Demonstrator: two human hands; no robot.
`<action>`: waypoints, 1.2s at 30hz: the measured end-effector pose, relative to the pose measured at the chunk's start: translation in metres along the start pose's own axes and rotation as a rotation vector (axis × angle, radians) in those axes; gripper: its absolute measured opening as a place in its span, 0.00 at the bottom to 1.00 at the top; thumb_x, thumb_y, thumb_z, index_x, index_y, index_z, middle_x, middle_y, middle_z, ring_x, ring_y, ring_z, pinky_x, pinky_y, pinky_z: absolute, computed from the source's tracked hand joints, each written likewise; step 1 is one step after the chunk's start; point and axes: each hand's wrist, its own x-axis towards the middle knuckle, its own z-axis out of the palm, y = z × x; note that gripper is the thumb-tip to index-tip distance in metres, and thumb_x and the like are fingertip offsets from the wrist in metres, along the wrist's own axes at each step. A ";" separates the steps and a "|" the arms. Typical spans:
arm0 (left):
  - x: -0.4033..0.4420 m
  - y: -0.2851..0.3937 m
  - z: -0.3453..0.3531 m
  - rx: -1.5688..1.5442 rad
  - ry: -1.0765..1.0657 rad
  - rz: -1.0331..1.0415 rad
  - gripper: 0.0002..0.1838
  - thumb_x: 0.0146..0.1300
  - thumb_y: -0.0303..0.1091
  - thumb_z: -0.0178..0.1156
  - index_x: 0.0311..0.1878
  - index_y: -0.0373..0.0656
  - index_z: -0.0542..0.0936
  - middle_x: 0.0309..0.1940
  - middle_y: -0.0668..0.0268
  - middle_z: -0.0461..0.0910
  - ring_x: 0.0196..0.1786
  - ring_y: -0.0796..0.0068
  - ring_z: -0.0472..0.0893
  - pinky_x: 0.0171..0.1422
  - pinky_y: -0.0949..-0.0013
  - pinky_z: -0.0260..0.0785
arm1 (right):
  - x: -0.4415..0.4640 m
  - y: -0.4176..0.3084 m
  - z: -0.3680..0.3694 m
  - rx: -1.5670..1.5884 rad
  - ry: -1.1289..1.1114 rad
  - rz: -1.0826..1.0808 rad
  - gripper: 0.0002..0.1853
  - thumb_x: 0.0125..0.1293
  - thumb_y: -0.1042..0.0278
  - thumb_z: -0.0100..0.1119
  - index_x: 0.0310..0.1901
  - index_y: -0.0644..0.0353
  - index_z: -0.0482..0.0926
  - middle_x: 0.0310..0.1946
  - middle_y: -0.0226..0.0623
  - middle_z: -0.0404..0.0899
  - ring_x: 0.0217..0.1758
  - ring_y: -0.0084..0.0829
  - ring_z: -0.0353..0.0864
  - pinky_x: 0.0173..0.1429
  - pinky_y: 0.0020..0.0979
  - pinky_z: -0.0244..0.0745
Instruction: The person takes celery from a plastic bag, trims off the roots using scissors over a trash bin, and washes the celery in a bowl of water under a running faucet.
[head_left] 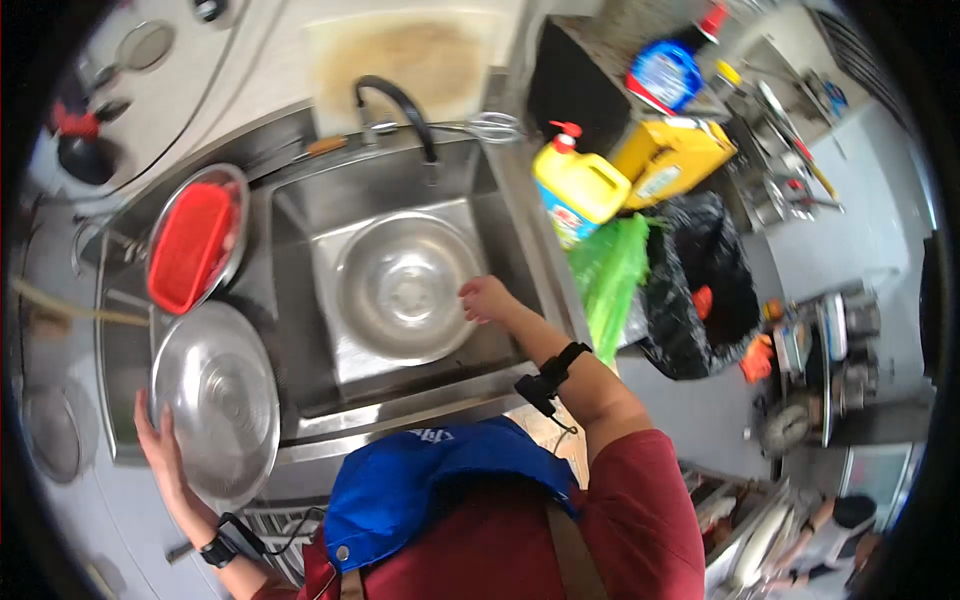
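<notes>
My left hand [163, 450] grips the near left rim of a round metal colander [215, 400], thumb inside the rim and fingers outside. The colander lies over the left front part of the sink counter. My right hand [485, 300] is at the right rim of a wide steel basin [405, 290], its fingers curled onto the edge. That basin sits on the bottom of the sink [300, 350]. Its inside is shiny, with light reflecting off the middle.
A red plastic basket [192, 245] rests in another metal bowl [238, 240] at the left. Behind the sink is a black faucet [405, 105]. At the right stand a yellow jug [590, 190] and a black-lined bin [720, 350]. Another person [830, 540] is at lower right.
</notes>
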 end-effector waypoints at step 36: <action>-0.191 0.631 0.629 -0.195 -0.948 0.512 0.25 0.48 0.32 0.63 0.52 0.37 0.72 0.44 0.53 0.75 0.47 0.62 0.74 0.51 0.67 0.65 | -0.150 0.179 -0.250 1.098 0.595 -0.133 0.15 0.54 0.82 0.52 0.45 0.64 0.74 0.34 0.33 0.78 0.32 0.24 0.76 0.37 0.27 0.72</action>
